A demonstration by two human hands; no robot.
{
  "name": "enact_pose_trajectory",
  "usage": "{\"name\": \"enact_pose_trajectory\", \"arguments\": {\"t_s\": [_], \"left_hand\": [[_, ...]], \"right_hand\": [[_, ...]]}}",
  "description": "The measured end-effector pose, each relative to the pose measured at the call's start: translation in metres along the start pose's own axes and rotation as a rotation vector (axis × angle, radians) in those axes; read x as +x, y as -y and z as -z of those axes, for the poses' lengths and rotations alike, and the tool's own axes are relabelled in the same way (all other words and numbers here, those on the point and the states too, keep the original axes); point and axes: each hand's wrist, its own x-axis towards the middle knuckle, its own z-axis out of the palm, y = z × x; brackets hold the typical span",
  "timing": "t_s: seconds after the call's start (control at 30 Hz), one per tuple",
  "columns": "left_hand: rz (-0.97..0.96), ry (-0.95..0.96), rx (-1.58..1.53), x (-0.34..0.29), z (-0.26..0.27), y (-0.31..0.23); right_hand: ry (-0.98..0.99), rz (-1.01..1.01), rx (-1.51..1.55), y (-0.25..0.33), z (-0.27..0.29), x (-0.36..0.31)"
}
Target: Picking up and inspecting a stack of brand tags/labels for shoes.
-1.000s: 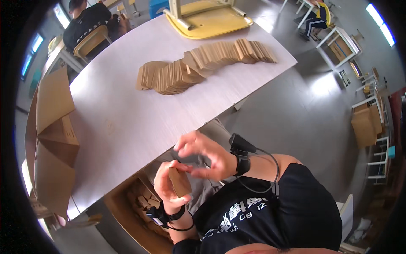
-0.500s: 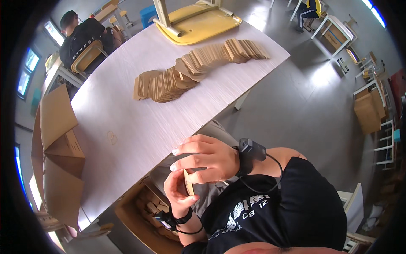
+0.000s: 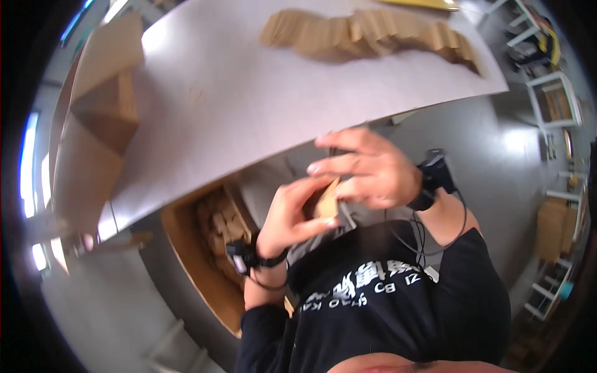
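The left hand [image 3: 289, 214] is curled around a card [image 3: 328, 202], thumb on the near side and fingers on the far side. The right hand [image 3: 376, 174] has its upper fingers loosely spread, a lower one at the card's right edge; whether it pinches, I cannot tell. The card lies between the hands, right of the left palm, its visible long axis running near to far with the far end leaning right. The row [image 3: 373, 36] is far off on the table [image 3: 236, 99]; the box [image 3: 188, 252] is left and near.
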Motion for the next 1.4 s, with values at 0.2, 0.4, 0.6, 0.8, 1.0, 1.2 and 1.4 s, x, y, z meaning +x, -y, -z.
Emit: {"name": "enact_pose_trajectory", "arguments": {"t_s": [0.2,0.4,0.6,0.8,1.0,1.2,1.4], "left_hand": [[0.016,0.022,-0.051,0.007,0.007,-0.016],[0.074,-0.016,-0.229,-0.004,0.003,0.002],[0.003,0.215,-0.056,0.006,0.002,0.002],[0.009,0.032,-0.145,0.007,-0.009,0.002],[-0.016,-0.116,-0.260,0.014,-0.014,0.006],[-0.085,-0.040,-0.198,0.017,-0.014,0.016],[-0.199,-0.069,-0.026,0.010,-0.020,0.022]], "right_hand": [[0.035,0.023,0.051,-0.007,-0.005,-0.002],[0.085,0.003,0.227,-0.007,-0.014,-0.008],[0.066,-0.002,0.354,0.000,-0.021,-0.009],[0.020,-0.040,0.394,-0.008,-0.023,-0.011],[-0.029,-0.575,1.321,-0.006,-0.039,-0.025],[0.019,-0.649,1.368,0.000,-0.044,-0.020],[-0.028,-0.733,1.495,0.001,-0.057,-0.027]]}}
